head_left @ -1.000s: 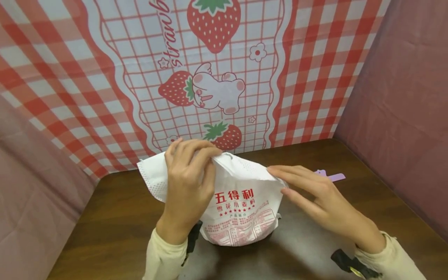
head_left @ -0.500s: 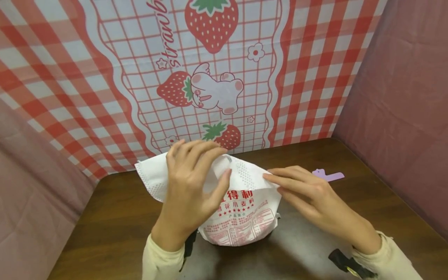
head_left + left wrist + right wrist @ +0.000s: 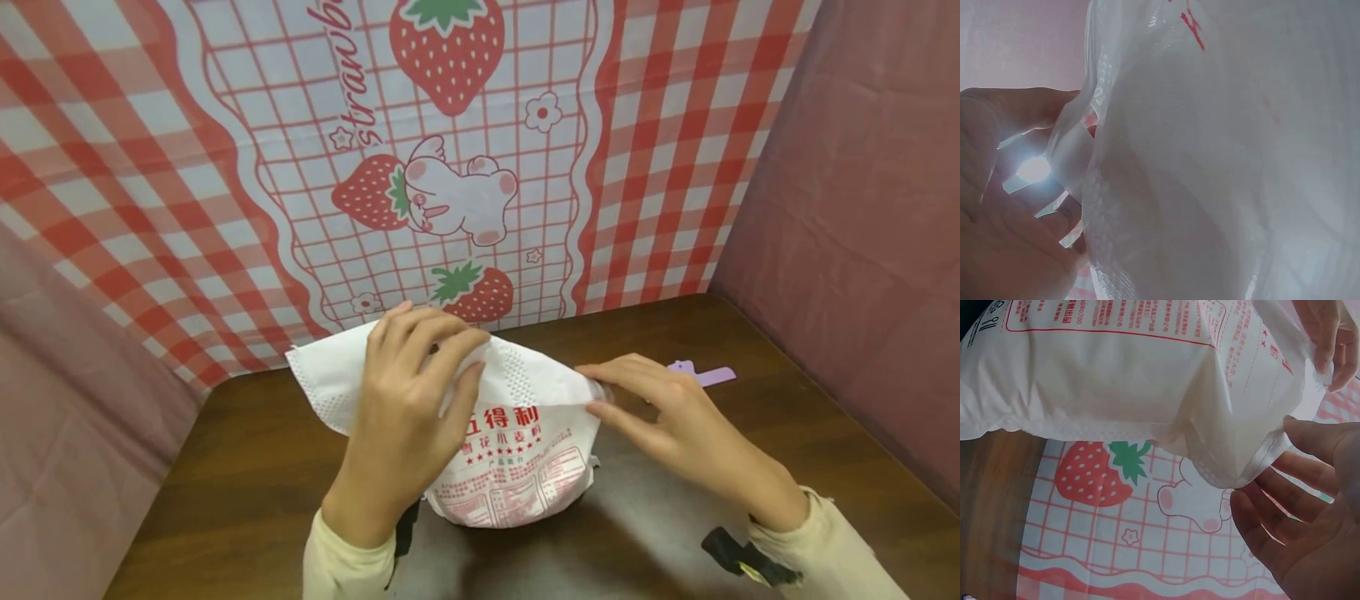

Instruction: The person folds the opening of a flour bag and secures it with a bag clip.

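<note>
A white flour bag (image 3: 517, 471) with red Chinese lettering stands on the table, and its top is folded down over the front as a white flap (image 3: 540, 375). My left hand (image 3: 405, 417) holds the middle of the folded top, its fingers behind and its thumb in front. In the left wrist view, that hand's thumb and fingers meet the bag's thin edge. At the right end of the fold, my right hand (image 3: 675, 421) pinches the corner between thumb and fingers. The right wrist view shows this corner (image 3: 1263, 459) bent inside the hand.
A flat light purple item (image 3: 708, 377) lies behind the right hand on the brown wooden table (image 3: 232, 475). A red-checked strawberry cloth (image 3: 465, 192) hangs at the back. Pink cloth (image 3: 847, 250) hangs at both sides.
The top flap has come down over the upper lettering. My left thumb lifted away from the fold, then moved back in. My right fingers have closed round the corner.
</note>
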### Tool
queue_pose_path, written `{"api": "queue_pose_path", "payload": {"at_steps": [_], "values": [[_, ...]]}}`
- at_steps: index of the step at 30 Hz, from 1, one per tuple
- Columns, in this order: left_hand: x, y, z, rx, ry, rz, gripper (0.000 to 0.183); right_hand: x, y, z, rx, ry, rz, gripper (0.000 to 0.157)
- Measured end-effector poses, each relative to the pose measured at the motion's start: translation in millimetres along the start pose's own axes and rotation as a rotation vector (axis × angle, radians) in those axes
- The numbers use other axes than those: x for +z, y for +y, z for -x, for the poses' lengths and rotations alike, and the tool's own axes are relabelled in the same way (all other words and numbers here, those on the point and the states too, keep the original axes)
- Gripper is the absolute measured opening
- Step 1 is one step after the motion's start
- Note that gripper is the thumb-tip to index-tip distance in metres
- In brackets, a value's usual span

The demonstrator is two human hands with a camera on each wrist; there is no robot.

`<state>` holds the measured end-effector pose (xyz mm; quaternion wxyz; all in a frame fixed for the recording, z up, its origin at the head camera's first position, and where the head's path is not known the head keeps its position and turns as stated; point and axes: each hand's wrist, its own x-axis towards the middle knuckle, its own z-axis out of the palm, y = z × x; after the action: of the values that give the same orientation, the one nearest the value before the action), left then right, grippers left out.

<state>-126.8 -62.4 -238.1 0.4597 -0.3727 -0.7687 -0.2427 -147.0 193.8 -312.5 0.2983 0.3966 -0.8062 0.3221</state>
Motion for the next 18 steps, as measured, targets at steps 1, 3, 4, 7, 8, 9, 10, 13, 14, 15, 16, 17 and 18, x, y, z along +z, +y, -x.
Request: {"api": "queue_pose_path", "payload": {"at_steps": [1,3,4,7,8,9,10,13,14,15,16,17,18], "values": [[0.0,0.9,-0.3,0.008,0.002,-0.002,0.015,0.3,1.7,0.6,0.005,0.001,0.005,0.044],[-0.2,2.4,0.3,0.006,-0.003,-0.02,0.018,0.8,4.9,2.3,0.022,-0.005,0.008,0.04],[-0.4,2.7,1.1,-0.002,-0.011,-0.031,0.02,1.0,6.2,2.9,0.03,-0.008,0.008,0.038],[0.0,3.1,4.4,-0.038,-0.047,-0.068,0.027,1.5,8.6,4.6,0.052,-0.018,0.005,0.036],[0.1,3.2,5.5,-0.05,-0.061,-0.081,0.028,1.5,9.1,5.1,0.056,-0.022,0.004,0.036],[0.2,3.5,6.5,-0.059,-0.077,-0.099,0.029,1.3,9.5,5.5,0.06,-0.026,0.003,0.036],[0.4,3.6,7.4,-0.067,-0.093,-0.116,0.029,1.1,9.7,5.6,0.061,-0.03,0.001,0.036],[0.5,3.6,9.2,-0.073,-0.137,-0.165,0.026,0.7,10.5,5.9,0.062,-0.042,-0.003,0.036],[0.4,3.6,9.4,-0.071,-0.145,-0.176,0.024,0.7,10.6,5.8,0.061,-0.045,-0.008,0.035],[0.4,3.5,9.6,-0.07,-0.152,-0.184,0.023,0.6,10.8,5.8,0.061,-0.048,-0.012,0.035],[0.5,3.4,10.0,-0.068,-0.156,-0.183,0.02,0.7,11.1,5.9,0.062,-0.05,-0.014,0.034],[0.7,3.5,10.2,-0.066,-0.158,-0.18,0.018,0.7,11.4,6.1,0.064,-0.052,-0.014,0.034],[0.9,3.7,10.3,-0.066,-0.16,-0.177,0.016,0.8,11.6,6.2,0.065,-0.054,-0.014,0.033]]}}
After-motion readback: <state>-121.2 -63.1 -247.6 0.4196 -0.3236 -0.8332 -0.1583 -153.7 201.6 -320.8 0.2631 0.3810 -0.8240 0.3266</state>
